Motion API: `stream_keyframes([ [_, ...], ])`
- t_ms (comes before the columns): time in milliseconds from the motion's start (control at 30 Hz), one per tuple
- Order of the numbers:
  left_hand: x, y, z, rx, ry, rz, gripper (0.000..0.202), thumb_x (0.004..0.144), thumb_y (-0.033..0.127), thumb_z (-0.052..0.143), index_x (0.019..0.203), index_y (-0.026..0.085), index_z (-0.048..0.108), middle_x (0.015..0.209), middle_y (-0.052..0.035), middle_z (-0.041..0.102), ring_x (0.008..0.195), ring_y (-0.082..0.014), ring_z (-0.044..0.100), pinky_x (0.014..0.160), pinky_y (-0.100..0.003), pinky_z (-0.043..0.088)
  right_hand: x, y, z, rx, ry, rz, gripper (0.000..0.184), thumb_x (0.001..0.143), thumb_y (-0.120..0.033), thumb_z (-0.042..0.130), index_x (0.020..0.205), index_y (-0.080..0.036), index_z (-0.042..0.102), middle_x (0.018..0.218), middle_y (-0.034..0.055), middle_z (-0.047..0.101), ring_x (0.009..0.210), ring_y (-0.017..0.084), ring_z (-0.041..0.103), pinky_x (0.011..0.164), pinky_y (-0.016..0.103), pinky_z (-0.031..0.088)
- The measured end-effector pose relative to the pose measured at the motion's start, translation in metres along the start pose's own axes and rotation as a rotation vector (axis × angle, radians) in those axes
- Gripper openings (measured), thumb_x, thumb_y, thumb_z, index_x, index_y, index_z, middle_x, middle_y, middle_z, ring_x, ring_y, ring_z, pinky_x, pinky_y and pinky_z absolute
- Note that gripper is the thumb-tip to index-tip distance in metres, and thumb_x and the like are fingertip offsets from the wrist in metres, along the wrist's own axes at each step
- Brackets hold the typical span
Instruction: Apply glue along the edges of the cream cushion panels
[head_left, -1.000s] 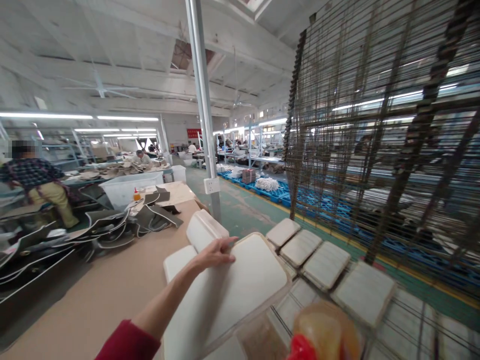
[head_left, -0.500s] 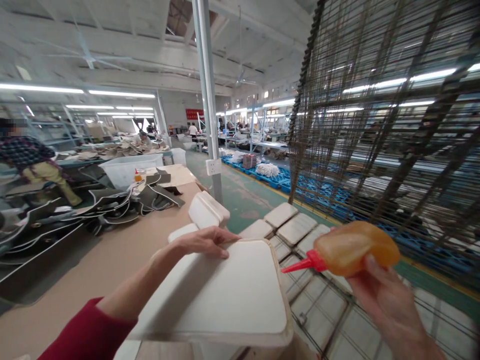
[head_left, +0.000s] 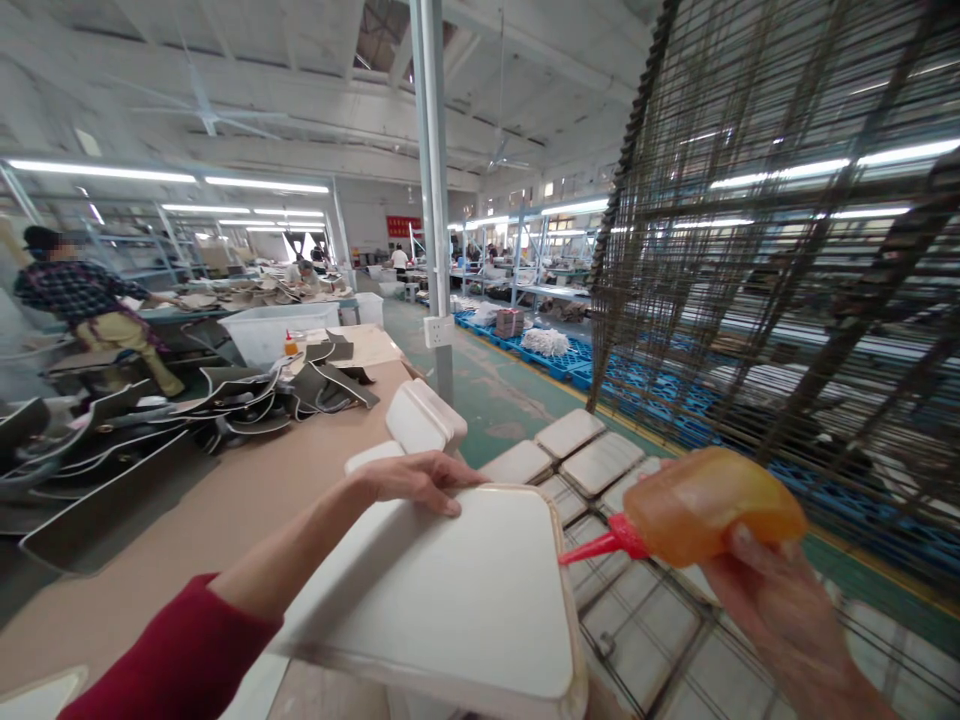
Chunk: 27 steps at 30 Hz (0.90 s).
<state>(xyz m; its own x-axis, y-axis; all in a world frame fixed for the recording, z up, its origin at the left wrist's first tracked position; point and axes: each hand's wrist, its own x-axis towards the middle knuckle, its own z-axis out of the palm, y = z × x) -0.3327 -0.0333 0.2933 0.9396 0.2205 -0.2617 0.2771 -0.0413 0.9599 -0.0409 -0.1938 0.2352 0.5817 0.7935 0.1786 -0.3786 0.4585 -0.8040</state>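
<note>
My left hand (head_left: 420, 482) grips the far edge of a white rounded-corner panel (head_left: 465, 600), thumb on top and fingers out of sight over the edge. A tan rim runs round the panel's border. In my right hand (head_left: 772, 600) is a squeeze glue bottle (head_left: 712, 505) of amber liquid, tipped on its side. Its red nozzle points left, and the tip is at the panel's right rim; whether it touches I cannot tell. Behind the left hand stand more white panels (head_left: 424, 418) leaning together on the table.
Similar panels (head_left: 570, 434) lie on a wire rack at the right, beneath a tall raised stack of wire racks (head_left: 750, 200). Dark grey pieces with white edges (head_left: 247, 395) cover the table's left side, near a second glue bottle (head_left: 290, 345). A person (head_left: 90, 300) works at the far left.
The nozzle tip has moved slightly down along the panel's right rim. My left hand keeps its hold. The whole view has shifted a little, and the scene sits farther right.
</note>
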Motion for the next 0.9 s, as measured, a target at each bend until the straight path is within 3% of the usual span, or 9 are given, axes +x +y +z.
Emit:
stream_keyframes([
  [233, -0.002, -0.006, -0.006, 0.000, 0.011, 0.036, 0.054, 0.069, 0.035, 0.070, 0.117, 0.014, 0.060, 0.102, -0.0035, 0.067, 0.092, -0.0206, 0.059, 0.080, -0.024, 0.045, -0.005, -0.001, 0.005, -0.052, 0.046, 0.046, 0.061, 0.039, -0.032, 0.085, 0.095, -0.024, 0.066, 0.091, 0.0120, 0.065, 0.087, 0.034, 0.060, 0.074, 0.047, 0.051],
  [400, -0.004, -0.009, -0.008, 0.005, 0.005, 0.045, 0.055, 0.069, 0.035, 0.070, 0.119, 0.015, 0.059, 0.105, -0.0038, 0.066, 0.091, -0.0206, 0.059, 0.082, -0.024, 0.044, -0.012, -0.003, 0.007, -0.075, 0.203, 0.107, 0.068, 0.023, -0.025, 0.084, 0.089, -0.025, 0.066, 0.083, 0.0071, 0.065, 0.079, 0.030, 0.061, 0.062, 0.036, 0.055],
  [533, -0.007, -0.008, -0.008, 0.027, 0.011, 0.059, 0.056, 0.069, 0.037, 0.069, 0.119, 0.014, 0.060, 0.101, -0.0040, 0.067, 0.093, -0.0218, 0.059, 0.082, -0.025, 0.044, -0.014, 0.001, 0.006, -0.100, 0.173, 0.037, 0.053, 0.029, -0.021, 0.080, 0.080, -0.026, 0.066, 0.073, 0.0031, 0.064, 0.069, 0.024, 0.062, 0.055, 0.027, 0.054],
  [633, -0.010, -0.008, -0.009, 0.027, 0.029, 0.061, 0.055, 0.068, 0.037, 0.070, 0.117, 0.013, 0.061, 0.100, -0.0045, 0.068, 0.092, -0.0222, 0.059, 0.080, -0.025, 0.045, -0.016, 0.002, 0.010, -0.106, 0.108, 0.039, 0.052, 0.033, -0.022, 0.079, 0.083, -0.028, 0.066, 0.081, 0.0042, 0.065, 0.074, 0.024, 0.062, 0.052, 0.025, 0.052],
  [767, -0.012, -0.012, -0.011, -0.004, 0.042, 0.053, 0.058, 0.066, 0.037, 0.072, 0.118, 0.014, 0.060, 0.101, -0.0050, 0.068, 0.088, -0.0219, 0.060, 0.079, -0.026, 0.046, -0.019, 0.000, 0.018, -0.115, 0.193, 0.064, 0.067, 0.027, -0.021, 0.079, 0.092, -0.029, 0.065, 0.092, 0.0076, 0.065, 0.083, 0.030, 0.061, 0.057, 0.031, 0.054],
  [900, -0.015, -0.017, -0.014, -0.017, 0.033, 0.064, 0.054, 0.069, 0.034, 0.070, 0.118, 0.014, 0.060, 0.102, -0.0046, 0.068, 0.087, -0.0205, 0.061, 0.079, -0.025, 0.046, -0.021, 0.003, 0.015, -0.066, 0.218, 0.112, 0.069, 0.027, -0.021, 0.080, 0.093, -0.029, 0.065, 0.090, 0.0097, 0.065, 0.084, 0.033, 0.060, 0.065, 0.041, 0.055],
])
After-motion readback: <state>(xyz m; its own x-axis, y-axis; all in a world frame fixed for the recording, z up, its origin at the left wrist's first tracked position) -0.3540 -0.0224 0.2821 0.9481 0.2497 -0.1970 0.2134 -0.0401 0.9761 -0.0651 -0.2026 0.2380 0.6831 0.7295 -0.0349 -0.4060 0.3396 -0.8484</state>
